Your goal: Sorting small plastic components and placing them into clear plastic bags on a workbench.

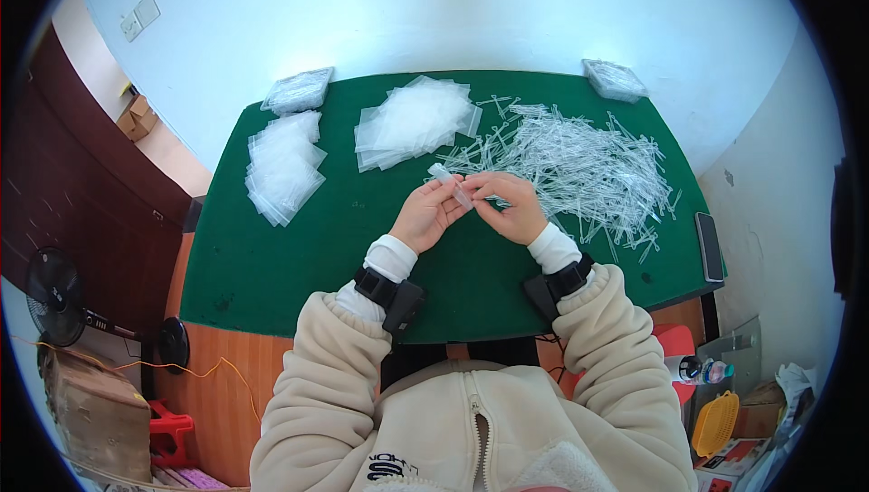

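My left hand (429, 217) pinches a small clear plastic bag (441, 171) above the middle of the green table. The bag looks folded or rolled narrow, and one end sticks up past the fingers. From the other side, my right hand (512, 210) grips its lower part with thumb and fingers. Whether anything lies inside the bag is too small to tell. Right beside my right hand spreads a large heap of thin clear plastic sticks (588, 166) with looped ends. Beyond my left hand lies a fanned pile of flat clear bags (412, 121).
A second stack of clear bags (282, 171) lies on the left of the green table (272, 266). Filled clear packs stand at the back left (300, 90) and back right (615, 81) corners. A phone (709, 246) rests at the right edge. A wall rises behind the table.
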{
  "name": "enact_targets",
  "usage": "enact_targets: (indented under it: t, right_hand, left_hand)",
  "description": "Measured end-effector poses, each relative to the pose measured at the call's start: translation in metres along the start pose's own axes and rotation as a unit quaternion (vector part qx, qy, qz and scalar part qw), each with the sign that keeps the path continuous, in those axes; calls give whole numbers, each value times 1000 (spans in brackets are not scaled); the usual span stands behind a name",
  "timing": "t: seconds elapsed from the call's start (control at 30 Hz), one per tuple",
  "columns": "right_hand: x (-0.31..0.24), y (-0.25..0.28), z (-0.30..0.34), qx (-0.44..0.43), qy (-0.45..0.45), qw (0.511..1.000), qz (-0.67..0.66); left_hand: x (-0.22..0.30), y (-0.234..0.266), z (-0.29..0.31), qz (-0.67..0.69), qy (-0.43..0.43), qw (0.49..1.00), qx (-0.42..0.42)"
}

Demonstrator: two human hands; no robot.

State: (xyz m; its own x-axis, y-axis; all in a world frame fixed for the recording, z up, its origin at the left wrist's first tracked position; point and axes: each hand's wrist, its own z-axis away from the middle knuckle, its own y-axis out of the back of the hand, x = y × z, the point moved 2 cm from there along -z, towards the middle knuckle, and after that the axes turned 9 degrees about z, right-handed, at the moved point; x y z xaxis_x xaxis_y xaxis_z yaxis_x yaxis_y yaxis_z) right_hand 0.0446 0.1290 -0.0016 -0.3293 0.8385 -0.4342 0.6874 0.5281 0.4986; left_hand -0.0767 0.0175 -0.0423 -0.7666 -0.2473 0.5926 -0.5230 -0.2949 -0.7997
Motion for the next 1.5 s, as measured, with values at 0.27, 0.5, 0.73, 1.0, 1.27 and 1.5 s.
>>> enact_targets:
  t: [0.27,0.5,0.73,1.0,1.27,1.5]
  right_hand:
    - [-6,-2,-3,-73,18,997,13]
    - [2,-4,1,-85,9,996,28]
    - [1,-3,0,-26,-3,999,48]
    - [23,-8,10,-44,-152,987,5]
    - [22,-11,9,-70,-165,984,-7]
    - [22,-11,11,-94,-154,983,7]
  left_hand:
    - [4,-3,3,-20,3,1000,-12]
    - [2,5,0,-72,-3,997,-14]
    - [1,-1,1,-236,-76,969,10]
    - [-2,-17,8,-567,-213,794,-54]
    - [-2,-16,11,-610,-202,764,-59]
    - [5,-9,8,-582,-235,777,-48]
